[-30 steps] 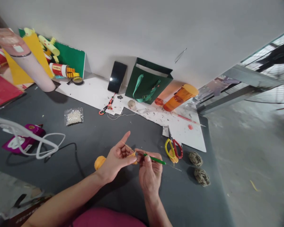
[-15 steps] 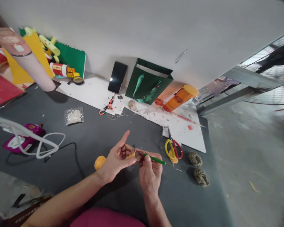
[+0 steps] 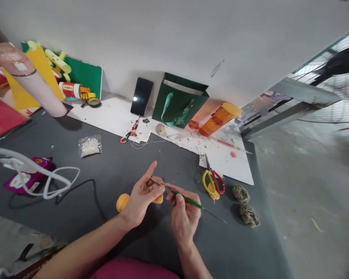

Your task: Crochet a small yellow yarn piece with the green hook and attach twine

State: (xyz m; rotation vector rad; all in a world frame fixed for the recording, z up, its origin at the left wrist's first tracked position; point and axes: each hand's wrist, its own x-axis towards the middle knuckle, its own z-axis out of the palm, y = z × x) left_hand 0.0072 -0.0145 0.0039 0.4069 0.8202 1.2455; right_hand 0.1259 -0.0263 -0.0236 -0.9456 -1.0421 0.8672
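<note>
Crochet hook [image 3: 189, 200] tilts lower in right hand [image 3: 184, 219]; left forefinger [image 3: 151, 169] stays raised.

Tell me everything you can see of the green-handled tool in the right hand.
The slender green-handled tool has a smooth green grip narrowing into a thin dark metal shaft; its tip is too fine to make out. Pinched by the right hand, it slants down to the right, above the dark grey work surface.
</note>
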